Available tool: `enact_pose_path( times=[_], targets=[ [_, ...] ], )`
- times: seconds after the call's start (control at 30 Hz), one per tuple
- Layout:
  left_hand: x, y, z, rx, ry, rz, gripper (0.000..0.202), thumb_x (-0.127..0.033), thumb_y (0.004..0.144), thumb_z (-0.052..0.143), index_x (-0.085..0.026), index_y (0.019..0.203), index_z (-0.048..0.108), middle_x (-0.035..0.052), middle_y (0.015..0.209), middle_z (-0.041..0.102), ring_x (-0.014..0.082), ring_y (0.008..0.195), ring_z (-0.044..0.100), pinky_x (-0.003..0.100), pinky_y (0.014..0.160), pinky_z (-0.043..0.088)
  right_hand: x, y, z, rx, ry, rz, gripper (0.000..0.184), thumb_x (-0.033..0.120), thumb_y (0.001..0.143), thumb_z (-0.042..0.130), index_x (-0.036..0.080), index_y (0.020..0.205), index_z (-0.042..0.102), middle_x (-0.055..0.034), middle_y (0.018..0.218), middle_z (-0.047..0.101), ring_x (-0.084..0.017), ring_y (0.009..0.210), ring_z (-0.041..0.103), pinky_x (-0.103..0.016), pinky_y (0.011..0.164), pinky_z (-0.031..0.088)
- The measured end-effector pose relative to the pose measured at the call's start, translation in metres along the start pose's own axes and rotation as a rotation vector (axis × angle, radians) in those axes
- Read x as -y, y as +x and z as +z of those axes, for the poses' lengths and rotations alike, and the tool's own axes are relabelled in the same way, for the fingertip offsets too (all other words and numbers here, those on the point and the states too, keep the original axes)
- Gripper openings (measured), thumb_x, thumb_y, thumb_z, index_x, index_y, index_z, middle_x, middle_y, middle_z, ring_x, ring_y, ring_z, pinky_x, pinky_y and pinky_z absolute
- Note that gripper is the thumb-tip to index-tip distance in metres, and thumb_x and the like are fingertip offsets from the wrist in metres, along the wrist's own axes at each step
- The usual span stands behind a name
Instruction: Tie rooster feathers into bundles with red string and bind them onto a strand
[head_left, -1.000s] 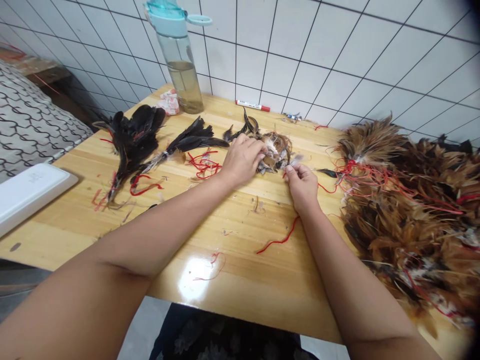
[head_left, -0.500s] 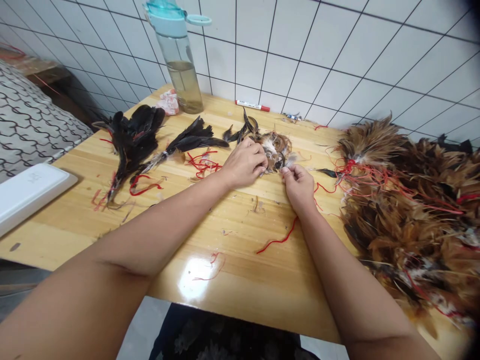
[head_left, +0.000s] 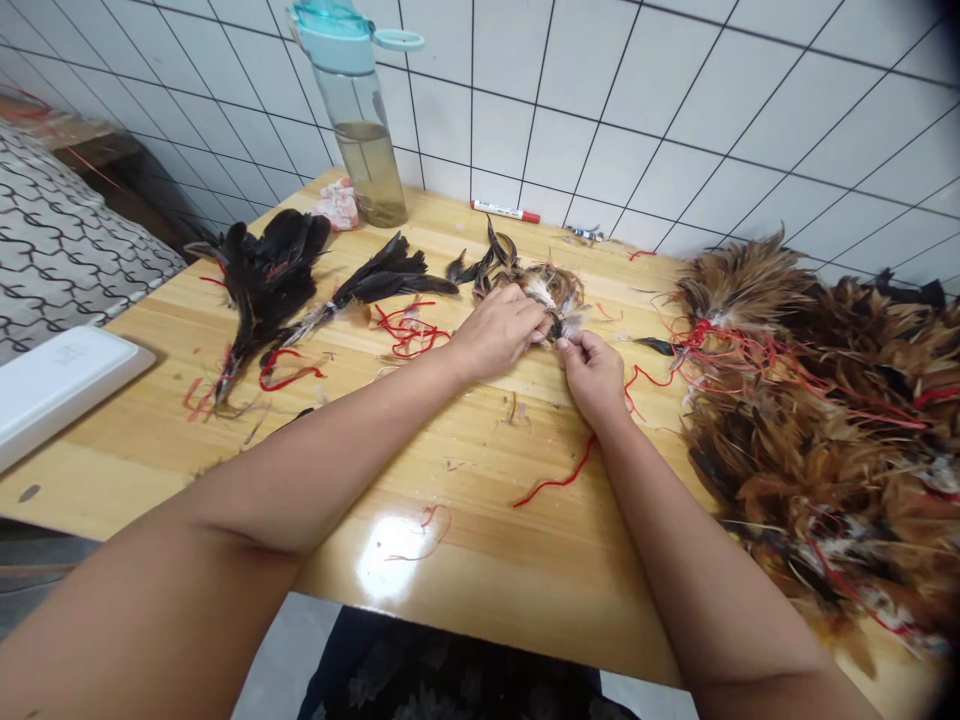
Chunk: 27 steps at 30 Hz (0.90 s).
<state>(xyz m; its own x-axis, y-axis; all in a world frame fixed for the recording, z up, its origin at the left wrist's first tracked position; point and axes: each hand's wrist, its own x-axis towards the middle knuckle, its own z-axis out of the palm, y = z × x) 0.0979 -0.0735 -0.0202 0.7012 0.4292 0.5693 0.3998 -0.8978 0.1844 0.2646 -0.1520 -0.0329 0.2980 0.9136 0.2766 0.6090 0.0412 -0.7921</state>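
A loose pile of brown, white and dark feathers (head_left: 561, 285) lies at the middle of the wooden table (head_left: 480, 460). Over its near left side my left hand (head_left: 501, 330) is closed, its fingertips on a small dark feather. My right hand (head_left: 594, 370) pinches with thumb and forefinger at the pile's near edge, close to the left fingertips; a pale feather seems to be in that pinch. Curled dark feathers (head_left: 495, 250) stick out behind my left hand. Below my right wrist runs a red string (head_left: 559, 483).
Bundles of black feathers (head_left: 274, 275) lie at left, with red strings (head_left: 409, 330) nearby. Large brown feather bundles (head_left: 840, 420) fill the right side. A water bottle (head_left: 367, 150), a crumpled tissue (head_left: 337, 205) and a red-capped marker (head_left: 504, 211) are by the tiled wall. A white device (head_left: 67, 385) sits far left.
My left hand has shifted right and slightly down across the pile. My right hand has moved slightly left, so the fingertips of both hands are closer together.
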Motion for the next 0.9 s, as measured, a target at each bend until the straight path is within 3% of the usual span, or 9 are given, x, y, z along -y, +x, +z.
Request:
enact_pose_path(
  times=[0.3,0.57,0.77,0.9],
  targets=[
    [-0.005,0.001,-0.001,-0.031,0.109,0.050,0.019,-0.020,0.095,0.045,-0.018,0.086,0.061,0.0063,0.083,0.065,0.0231,0.088,0.050,0.037,0.078,0.037,-0.003,0.001,0.003,0.068,0.010,-0.038,0.021,0.037,0.078,0.060,0.020,0.069,0.066,0.0014,0.060,0.053,-0.014,0.059,0.046,-0.029,0.061,0.034],
    [-0.008,0.001,-0.001,-0.066,0.055,0.064,0.017,-0.027,0.097,0.048,-0.019,0.090,0.061,0.0059,0.088,0.067,0.0222,0.090,0.053,0.037,0.082,0.039,-0.001,0.002,0.003,0.117,0.077,-0.057,0.019,0.037,0.075,0.064,0.019,0.068,0.064,0.0018,0.060,0.054,-0.013,0.059,0.045,-0.027,0.061,0.035],
    [0.001,0.001,-0.006,-0.267,0.008,-0.147,0.017,-0.025,0.097,0.044,-0.018,0.100,0.060,0.0072,0.101,0.066,0.0227,0.098,0.055,0.041,0.092,0.040,-0.004,0.005,0.001,0.004,0.294,0.095,0.026,0.043,0.077,0.060,0.018,0.073,0.064,0.0028,0.056,0.052,-0.012,0.055,0.043,-0.027,0.057,0.035],
    [0.003,0.001,-0.005,-0.250,-0.041,-0.202,0.014,-0.024,0.094,0.048,-0.018,0.089,0.060,0.0061,0.092,0.066,0.0220,0.093,0.055,0.040,0.091,0.040,-0.003,0.005,0.001,-0.016,0.335,0.121,0.025,0.043,0.076,0.061,0.018,0.074,0.064,0.0027,0.056,0.053,-0.012,0.055,0.044,-0.026,0.056,0.035]
  ],
)
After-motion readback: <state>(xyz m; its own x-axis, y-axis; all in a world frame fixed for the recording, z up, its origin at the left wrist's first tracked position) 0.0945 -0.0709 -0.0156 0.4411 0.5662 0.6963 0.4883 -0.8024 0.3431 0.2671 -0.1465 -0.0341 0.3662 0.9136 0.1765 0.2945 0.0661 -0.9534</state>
